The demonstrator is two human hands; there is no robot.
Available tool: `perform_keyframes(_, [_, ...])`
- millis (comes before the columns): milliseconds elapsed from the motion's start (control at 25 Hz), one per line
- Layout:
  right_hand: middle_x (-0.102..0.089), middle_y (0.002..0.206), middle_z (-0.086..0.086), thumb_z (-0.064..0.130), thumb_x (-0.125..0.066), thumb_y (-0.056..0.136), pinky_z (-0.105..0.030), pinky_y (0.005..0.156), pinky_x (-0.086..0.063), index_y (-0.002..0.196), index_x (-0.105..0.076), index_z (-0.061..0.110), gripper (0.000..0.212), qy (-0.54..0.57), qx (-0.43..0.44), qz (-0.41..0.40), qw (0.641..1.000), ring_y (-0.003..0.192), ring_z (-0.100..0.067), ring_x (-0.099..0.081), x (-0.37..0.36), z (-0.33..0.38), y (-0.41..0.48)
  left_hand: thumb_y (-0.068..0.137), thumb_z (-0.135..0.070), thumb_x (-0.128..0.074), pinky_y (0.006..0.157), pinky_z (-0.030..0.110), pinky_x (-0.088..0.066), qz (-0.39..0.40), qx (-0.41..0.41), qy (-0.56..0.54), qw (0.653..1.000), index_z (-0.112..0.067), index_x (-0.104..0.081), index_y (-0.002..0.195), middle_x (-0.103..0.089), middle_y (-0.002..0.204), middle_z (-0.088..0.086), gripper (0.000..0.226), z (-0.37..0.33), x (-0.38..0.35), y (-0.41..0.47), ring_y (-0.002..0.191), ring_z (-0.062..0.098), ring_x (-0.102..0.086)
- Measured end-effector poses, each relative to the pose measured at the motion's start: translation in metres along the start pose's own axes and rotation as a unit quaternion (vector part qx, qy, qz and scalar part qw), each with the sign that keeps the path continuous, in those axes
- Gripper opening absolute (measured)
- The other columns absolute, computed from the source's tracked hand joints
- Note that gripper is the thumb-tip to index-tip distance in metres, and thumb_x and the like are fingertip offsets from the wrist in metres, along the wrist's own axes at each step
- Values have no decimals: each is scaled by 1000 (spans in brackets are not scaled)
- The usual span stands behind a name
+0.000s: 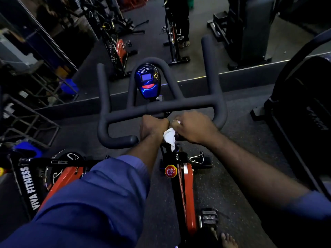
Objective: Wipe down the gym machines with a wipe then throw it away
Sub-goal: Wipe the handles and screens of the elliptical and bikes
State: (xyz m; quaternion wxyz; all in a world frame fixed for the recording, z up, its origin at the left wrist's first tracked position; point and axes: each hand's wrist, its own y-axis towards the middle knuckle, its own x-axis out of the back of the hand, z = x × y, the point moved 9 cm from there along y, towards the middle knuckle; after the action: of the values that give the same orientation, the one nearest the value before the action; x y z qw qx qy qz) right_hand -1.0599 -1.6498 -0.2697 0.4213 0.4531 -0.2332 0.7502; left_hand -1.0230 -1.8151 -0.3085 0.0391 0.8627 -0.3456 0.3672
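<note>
I stand over a red and black spin bike with padded black handlebars and a blue console. A white wipe hangs between my two hands just below the handlebar crossbar. My left hand is curled, its fingers pinching the wipe's upper left part. My right hand is curled over the wipe's top right corner, where a bit of white shows by the knuckles. Both hands hover over the handlebar stem, which they hide.
A second red bike labelled VIVA FITNESS stands close on the left. A large dark machine sits at the right. A mirror ahead reflects bikes and equipment. A bike pedal and my bare foot are low on the speckled floor.
</note>
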Motion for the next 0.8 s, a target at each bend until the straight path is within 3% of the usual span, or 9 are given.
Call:
perform_keyframes(80, [-74, 93, -3, 37, -50, 104, -38, 70, -48, 95, -66, 26, 22, 80, 32, -94, 992, 93, -31, -70, 12, -8, -21, 63, -27, -71, 56, 22, -46, 6, 3, 5, 1000, -9, -73, 80, -76, 83, 8, 25, -2, 1, -3, 75, 23, -75])
perform_keyframes(160, [-76, 92, 4, 27, -62, 104, -39, 77, -57, 108, -71, 22, 11, 230, 40, -169, 958, 88, -16, -73, 30, -22, -37, 71, -24, -73, 43, 16, -36, 8, 12, -4, 1000, -11, -65, 71, -67, 67, 0, 15, 2, 1, -2, 56, 13, -65])
perform_keyframes(240, [-76, 94, 10, 16, -73, 96, -27, 77, -59, 109, -72, 21, 14, 309, -3, -263, 914, 84, -1, -72, 57, -45, -50, 75, -23, -75, 41, 16, -33, 1, 8, -4, 1000, -14, -62, 69, -63, 63, -3, 17, 2, 3, -4, 47, 7, -57])
perform_keyframes(360, [-76, 97, 4, 1, -75, 89, -7, 74, -48, 110, -72, 16, 26, 193, 13, -403, 895, 80, -1, -68, 88, -44, -79, 76, -24, -76, 41, 17, -34, 8, 6, -7, 1000, -15, -62, 71, -65, 65, -1, 17, 2, 2, -1, 41, 5, -56])
perform_keyframes(400, [-77, 101, -1, -2, -73, 88, -11, 78, -50, 114, -73, 14, 30, 139, 50, -405, 902, 84, -7, -69, 82, -33, -83, 76, -24, -76, 42, 18, -36, 13, 8, -3, 1000, -15, -63, 73, -66, 67, -1, 17, 2, 1, -2, 45, 7, -58])
perform_keyframes(480, [-77, 112, -6, 2, -69, 87, -33, 89, -59, 120, -74, 16, 36, 57, 96, -346, 931, 98, -22, -73, 46, -16, -79, 70, -28, -75, 49, 20, -44, 13, 6, 0, 1000, -14, -67, 76, -71, 73, 2, 18, 2, 2, -3, 57, 16, -67])
perform_keyframes(560, [-75, 122, -4, 12, -68, 92, -46, 102, -54, 126, -73, 17, 35, 33, 99, -301, 948, 115, -26, -70, 12, -14, -74, 62, -32, -71, 59, 24, -51, 9, 6, 8, 1000, -13, -72, 82, -75, 79, 4, 28, 2, 2, -4, 69, 25, -73])
perform_keyframes(680, [-56, 152, -7, 37, -51, 109, -46, 124, -32, 147, -57, 10, 47, -13, 156, -232, 960, 146, -22, -47, -11, -2, -82, 65, -32, -74, 57, 23, -45, 7, 9, 2, 1000, -15, -73, 86, -72, 80, 1, 27, 3, 1, -2, 65, 21, -67])
perform_keyframes(800, [-45, 162, -7, 27, -43, 111, -43, 127, -27, 155, -47, 8, 47, -10, 183, -222, 958, 154, -18, -34, -7, -12, -99, 66, -34, -76, 59, 24, -48, 3, 7, -2, 1000, -18, -73, 92, -73, 85, 0, 30, 2, 2, -2, 69, 20, -69])
